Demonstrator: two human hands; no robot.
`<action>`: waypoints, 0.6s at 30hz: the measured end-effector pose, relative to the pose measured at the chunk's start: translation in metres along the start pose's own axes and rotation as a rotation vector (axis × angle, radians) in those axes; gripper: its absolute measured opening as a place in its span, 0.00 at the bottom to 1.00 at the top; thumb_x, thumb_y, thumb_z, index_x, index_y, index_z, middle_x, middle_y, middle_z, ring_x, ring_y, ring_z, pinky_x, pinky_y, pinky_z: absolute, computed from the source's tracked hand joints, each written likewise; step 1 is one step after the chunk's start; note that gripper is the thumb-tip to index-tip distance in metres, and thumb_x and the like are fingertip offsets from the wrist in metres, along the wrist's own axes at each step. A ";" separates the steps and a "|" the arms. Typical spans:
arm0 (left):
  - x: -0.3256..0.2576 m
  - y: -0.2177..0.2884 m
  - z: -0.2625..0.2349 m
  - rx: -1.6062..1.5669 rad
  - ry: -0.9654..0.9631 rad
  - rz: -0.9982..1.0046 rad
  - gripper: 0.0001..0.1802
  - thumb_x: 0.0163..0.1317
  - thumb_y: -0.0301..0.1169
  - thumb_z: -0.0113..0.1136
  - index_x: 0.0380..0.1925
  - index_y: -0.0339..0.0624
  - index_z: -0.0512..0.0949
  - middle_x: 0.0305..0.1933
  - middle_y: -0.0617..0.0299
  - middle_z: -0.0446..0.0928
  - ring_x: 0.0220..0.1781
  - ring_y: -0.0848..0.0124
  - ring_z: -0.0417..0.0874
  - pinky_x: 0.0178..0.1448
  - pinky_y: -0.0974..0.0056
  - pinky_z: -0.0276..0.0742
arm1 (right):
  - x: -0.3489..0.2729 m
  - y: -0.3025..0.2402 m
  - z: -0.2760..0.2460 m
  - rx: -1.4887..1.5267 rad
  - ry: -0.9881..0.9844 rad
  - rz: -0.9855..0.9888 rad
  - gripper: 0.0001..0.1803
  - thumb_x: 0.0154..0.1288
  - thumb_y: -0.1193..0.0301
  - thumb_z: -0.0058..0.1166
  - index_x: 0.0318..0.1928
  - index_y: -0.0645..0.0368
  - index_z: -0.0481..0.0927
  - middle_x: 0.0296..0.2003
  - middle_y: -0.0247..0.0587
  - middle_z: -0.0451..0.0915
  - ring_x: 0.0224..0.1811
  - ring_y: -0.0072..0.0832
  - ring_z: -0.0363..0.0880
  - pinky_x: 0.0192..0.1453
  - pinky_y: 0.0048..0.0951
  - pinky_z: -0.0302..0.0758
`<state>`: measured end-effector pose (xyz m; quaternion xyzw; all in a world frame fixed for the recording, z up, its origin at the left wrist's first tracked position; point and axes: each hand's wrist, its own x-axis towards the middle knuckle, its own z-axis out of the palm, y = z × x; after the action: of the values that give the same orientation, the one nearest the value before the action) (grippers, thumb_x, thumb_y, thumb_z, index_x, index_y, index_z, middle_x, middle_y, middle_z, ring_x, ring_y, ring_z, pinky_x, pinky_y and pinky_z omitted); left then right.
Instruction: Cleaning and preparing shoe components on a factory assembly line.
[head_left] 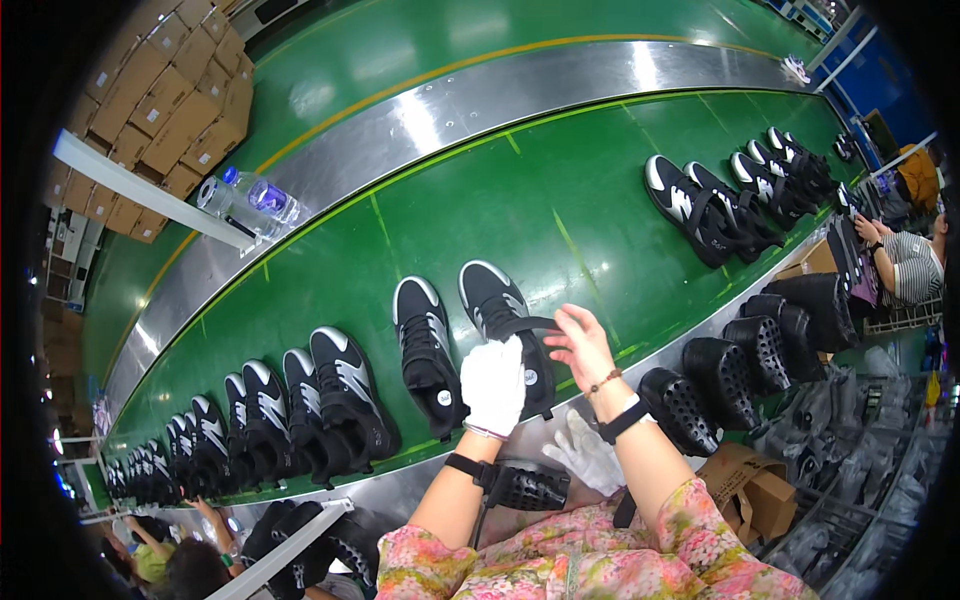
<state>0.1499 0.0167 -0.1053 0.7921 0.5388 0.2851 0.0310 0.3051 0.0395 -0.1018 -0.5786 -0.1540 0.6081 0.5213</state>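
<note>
A black shoe [492,298] on the green belt [450,220].
The bare right hand [583,348], fingers partly curled, pinches its strap [530,324]. The white-gloved left hand [492,385] lies over the shoe; I cannot tell its grip.

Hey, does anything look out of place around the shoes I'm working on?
Mildly odd: a loose white glove lies on the metal edge, and your left hand is gloved while your right hand is bare. I see no spill or damage.
</note>
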 end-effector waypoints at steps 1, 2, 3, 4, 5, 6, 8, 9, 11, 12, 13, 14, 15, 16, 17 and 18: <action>0.002 0.000 0.001 -0.004 0.000 0.008 0.14 0.53 0.30 0.59 0.41 0.43 0.77 0.30 0.55 0.73 0.34 0.55 0.74 0.38 0.53 0.69 | 0.007 0.001 0.000 -0.062 -0.052 -0.027 0.17 0.63 0.69 0.60 0.49 0.62 0.75 0.34 0.38 0.80 0.31 0.22 0.78 0.29 0.21 0.74; 0.003 0.000 0.001 0.039 -0.033 0.051 0.12 0.52 0.30 0.59 0.39 0.44 0.77 0.28 0.56 0.72 0.32 0.56 0.74 0.36 0.53 0.68 | 0.015 0.003 0.001 -0.169 -0.053 -0.024 0.09 0.62 0.74 0.58 0.43 0.62 0.78 0.29 0.36 0.80 0.25 0.19 0.75 0.25 0.19 0.72; 0.004 0.000 0.001 0.083 -0.067 0.093 0.11 0.52 0.29 0.58 0.37 0.45 0.77 0.26 0.57 0.71 0.31 0.56 0.74 0.34 0.54 0.67 | 0.021 0.003 -0.003 -0.165 -0.049 -0.028 0.09 0.62 0.74 0.58 0.43 0.62 0.78 0.29 0.36 0.80 0.25 0.19 0.75 0.25 0.19 0.72; 0.001 -0.002 0.002 0.069 -0.060 0.117 0.09 0.51 0.27 0.58 0.34 0.45 0.76 0.24 0.58 0.68 0.28 0.57 0.72 0.31 0.53 0.66 | 0.024 0.002 -0.001 -0.144 -0.026 -0.034 0.07 0.60 0.76 0.59 0.40 0.61 0.79 0.27 0.34 0.79 0.23 0.18 0.74 0.24 0.18 0.70; 0.000 -0.005 0.003 0.071 -0.065 0.119 0.09 0.51 0.27 0.58 0.34 0.45 0.76 0.24 0.58 0.68 0.28 0.57 0.72 0.31 0.53 0.66 | 0.027 0.002 0.000 -0.124 -0.003 -0.039 0.06 0.59 0.78 0.59 0.37 0.61 0.80 0.25 0.33 0.79 0.21 0.16 0.72 0.23 0.17 0.69; -0.002 -0.008 0.003 0.111 -0.073 0.111 0.07 0.53 0.29 0.56 0.33 0.45 0.77 0.24 0.58 0.70 0.29 0.58 0.74 0.32 0.54 0.67 | 0.029 0.001 0.002 -0.096 0.014 -0.051 0.05 0.57 0.80 0.58 0.36 0.62 0.80 0.24 0.33 0.79 0.21 0.15 0.72 0.22 0.16 0.68; -0.004 -0.011 0.002 0.119 -0.052 0.097 0.07 0.54 0.30 0.55 0.32 0.45 0.78 0.24 0.58 0.72 0.29 0.59 0.75 0.33 0.54 0.68 | 0.034 0.011 0.000 -0.133 0.017 -0.040 0.05 0.57 0.80 0.58 0.36 0.62 0.80 0.25 0.33 0.79 0.21 0.16 0.72 0.22 0.17 0.67; -0.005 -0.010 0.002 0.116 -0.055 0.100 0.07 0.54 0.30 0.55 0.32 0.45 0.78 0.24 0.58 0.72 0.29 0.59 0.75 0.33 0.54 0.68 | 0.036 0.016 -0.003 -0.174 0.016 -0.032 0.05 0.57 0.80 0.57 0.35 0.62 0.80 0.25 0.34 0.79 0.21 0.16 0.72 0.22 0.17 0.67; -0.006 -0.009 0.001 0.094 -0.091 0.016 0.09 0.52 0.30 0.57 0.34 0.44 0.79 0.26 0.56 0.73 0.31 0.57 0.75 0.35 0.53 0.69 | 0.036 0.030 -0.007 -0.158 0.027 0.019 0.05 0.58 0.80 0.56 0.35 0.62 0.81 0.25 0.34 0.79 0.20 0.17 0.72 0.22 0.19 0.67; -0.005 -0.008 0.002 0.095 -0.091 0.016 0.09 0.52 0.30 0.57 0.34 0.44 0.79 0.26 0.56 0.73 0.31 0.57 0.75 0.35 0.53 0.69 | 0.037 0.036 -0.009 -0.157 0.026 0.056 0.05 0.57 0.80 0.57 0.35 0.62 0.81 0.24 0.34 0.79 0.21 0.17 0.72 0.22 0.19 0.66; -0.005 -0.006 0.004 0.073 -0.061 -0.011 0.10 0.50 0.31 0.58 0.34 0.44 0.79 0.26 0.56 0.73 0.33 0.56 0.75 0.37 0.53 0.69 | 0.034 0.039 -0.008 -0.156 0.024 0.097 0.05 0.57 0.80 0.57 0.36 0.62 0.81 0.24 0.34 0.79 0.21 0.17 0.72 0.22 0.19 0.66; -0.006 -0.005 0.006 0.052 -0.031 -0.038 0.11 0.48 0.31 0.60 0.34 0.43 0.79 0.27 0.55 0.74 0.34 0.55 0.75 0.39 0.52 0.70 | 0.032 0.042 -0.006 -0.167 0.026 0.112 0.04 0.57 0.79 0.57 0.34 0.63 0.81 0.23 0.35 0.79 0.21 0.19 0.72 0.23 0.21 0.66; -0.008 -0.006 0.008 0.051 -0.032 -0.039 0.11 0.48 0.31 0.60 0.34 0.43 0.79 0.27 0.55 0.74 0.34 0.55 0.75 0.39 0.52 0.70 | 0.030 0.045 -0.004 -0.168 0.027 0.113 0.04 0.57 0.79 0.57 0.34 0.63 0.81 0.23 0.35 0.79 0.21 0.19 0.72 0.23 0.21 0.66; -0.010 -0.008 0.011 0.012 0.019 -0.081 0.12 0.47 0.31 0.60 0.35 0.43 0.79 0.29 0.55 0.74 0.35 0.55 0.75 0.40 0.52 0.70 | 0.028 0.044 0.000 -0.208 0.036 0.103 0.03 0.57 0.79 0.58 0.33 0.63 0.82 0.23 0.36 0.79 0.21 0.20 0.73 0.24 0.21 0.66; -0.012 -0.009 0.013 -0.027 0.070 -0.122 0.13 0.46 0.30 0.61 0.35 0.43 0.79 0.30 0.54 0.75 0.36 0.54 0.75 0.42 0.53 0.70 | 0.024 0.043 0.002 -0.248 0.046 0.092 0.02 0.56 0.79 0.58 0.31 0.63 0.82 0.23 0.37 0.80 0.22 0.20 0.73 0.25 0.22 0.66; -0.013 -0.008 0.015 -0.066 0.097 -0.157 0.14 0.46 0.28 0.61 0.36 0.43 0.78 0.34 0.55 0.76 0.38 0.54 0.76 0.44 0.52 0.71 | 0.022 0.040 0.004 -0.287 0.034 0.098 0.03 0.57 0.78 0.58 0.33 0.60 0.81 0.22 0.33 0.78 0.19 0.17 0.70 0.21 0.21 0.65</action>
<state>0.1466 0.0129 -0.1258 0.7313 0.5903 0.3375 0.0534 0.2879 0.0423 -0.1443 -0.6642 -0.2021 0.5946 0.4056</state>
